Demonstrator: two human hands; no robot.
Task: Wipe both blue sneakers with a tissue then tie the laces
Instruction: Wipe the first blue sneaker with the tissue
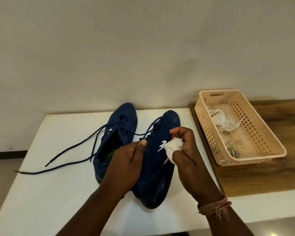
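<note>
Two dark blue sneakers stand side by side on a white table (58, 193), toes toward the wall. The left sneaker (121, 123) has untied laces (71, 147) trailing left across the table. My left hand (126, 164) grips the right sneaker (153, 169) at its collar, thumb on top. A crumpled white tissue (173, 146) is pinched in my right hand (186, 150) and pressed against that sneaker's outer side, by its white logo.
A peach plastic basket (266, 126) sits to the right on a wooden surface (255, 176). Inside it lie a crumpled white tissue (223, 122) and a small dark scrap. A plain wall runs behind the table.
</note>
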